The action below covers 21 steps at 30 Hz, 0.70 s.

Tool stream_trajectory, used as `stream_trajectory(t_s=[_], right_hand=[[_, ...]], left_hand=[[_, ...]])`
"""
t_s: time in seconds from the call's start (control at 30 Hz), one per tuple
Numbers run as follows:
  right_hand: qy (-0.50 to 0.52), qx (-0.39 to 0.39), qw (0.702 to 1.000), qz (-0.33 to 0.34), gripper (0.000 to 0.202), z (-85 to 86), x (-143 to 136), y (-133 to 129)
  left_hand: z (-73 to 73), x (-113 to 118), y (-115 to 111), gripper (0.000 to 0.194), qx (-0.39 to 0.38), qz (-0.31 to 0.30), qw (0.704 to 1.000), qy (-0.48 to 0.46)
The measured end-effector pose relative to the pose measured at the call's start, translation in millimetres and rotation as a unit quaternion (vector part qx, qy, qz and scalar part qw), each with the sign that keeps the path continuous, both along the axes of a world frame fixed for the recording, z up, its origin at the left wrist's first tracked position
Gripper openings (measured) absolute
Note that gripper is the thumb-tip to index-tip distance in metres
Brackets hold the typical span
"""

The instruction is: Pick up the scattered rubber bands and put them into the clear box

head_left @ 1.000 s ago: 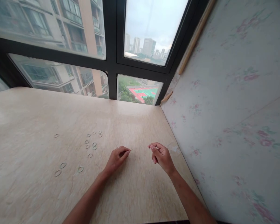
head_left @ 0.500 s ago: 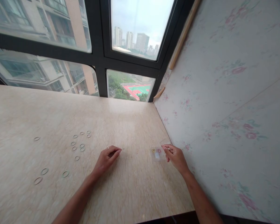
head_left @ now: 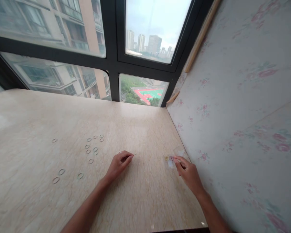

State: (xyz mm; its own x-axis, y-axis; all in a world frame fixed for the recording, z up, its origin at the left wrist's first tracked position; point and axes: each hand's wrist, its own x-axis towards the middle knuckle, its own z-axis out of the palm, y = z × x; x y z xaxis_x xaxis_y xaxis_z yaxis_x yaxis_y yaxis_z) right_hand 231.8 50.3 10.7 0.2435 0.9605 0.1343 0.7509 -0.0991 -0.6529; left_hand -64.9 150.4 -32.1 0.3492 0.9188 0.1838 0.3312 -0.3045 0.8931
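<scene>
My left hand [head_left: 120,164] rests on the marble-patterned sill, thumb and forefinger pinched together. A tiny thin thing shows at its fingertips, too small to name. To the right lies a small clear plastic box [head_left: 170,165] with its clear lid [head_left: 179,150] turned back toward the wall. Inside the box are a small yellow item [head_left: 166,158] and a pinkish one [head_left: 171,158], side by side. My right hand [head_left: 187,171] covers the box's right part, its fingertips pinched right beside the pinkish item. What those fingers hold, if anything, is hidden.
Several thin bangle-like rings [head_left: 80,175] lie spread over the left of the sill [head_left: 140,200]. A dark-framed window [head_left: 113,64] stands behind it. A flowered wallpaper wall [head_left: 228,123] closes off the right side, close to my right hand.
The view has turned slightly left, so everything sits farther right. My right fingertips have come down from the lid's edge to the box beside the pinkish item. My left hand keeps its pinch.
</scene>
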Motion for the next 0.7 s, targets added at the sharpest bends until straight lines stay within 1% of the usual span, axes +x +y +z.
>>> stream_trajectory(t_s=[0.07,0.17,0.23,0.33,0.47,0.53,0.6,0.7], right_hand=[[-0.002,0.007,0.999,0.043,0.044,-10.3,-17,-10],[-0.019,0.007,0.993,0.119,0.041,-31.1,-38,-22],[-0.026,0.029,0.99,0.139,0.037,-42.5,-45,-26],[-0.015,0.06,0.991,0.119,0.037,-50.5,-46,-28],[0.017,0.054,0.995,0.083,0.042,-51.2,-40,-30],[0.026,0.051,0.995,0.076,0.044,-51.6,-39,-31],[0.033,0.052,0.995,0.073,0.044,-52.7,-38,-33],[0.04,0.057,0.995,0.066,0.046,-54.2,-38,-34]], left_hand=[[-0.5,0,-1,0.023,0.001,0.0,1.0,-0.002],[-1.1,0,-2,0.023,0.004,0.003,1.0,-0.005],[-1.6,0,-3,0.024,0.004,0.008,1.0,-0.009],[-3.8,-1,-3,0.024,-0.01,0.022,0.999,-0.033],[-8.6,-2,-5,0.026,-0.055,0.057,0.989,-0.122],[-7.0,-4,-10,0.027,-0.061,0.087,0.984,-0.146],[0.3,-10,-18,0.027,-0.042,0.119,0.983,-0.135],[19.0,-29,-27,0.025,0.008,0.141,0.987,-0.08]])
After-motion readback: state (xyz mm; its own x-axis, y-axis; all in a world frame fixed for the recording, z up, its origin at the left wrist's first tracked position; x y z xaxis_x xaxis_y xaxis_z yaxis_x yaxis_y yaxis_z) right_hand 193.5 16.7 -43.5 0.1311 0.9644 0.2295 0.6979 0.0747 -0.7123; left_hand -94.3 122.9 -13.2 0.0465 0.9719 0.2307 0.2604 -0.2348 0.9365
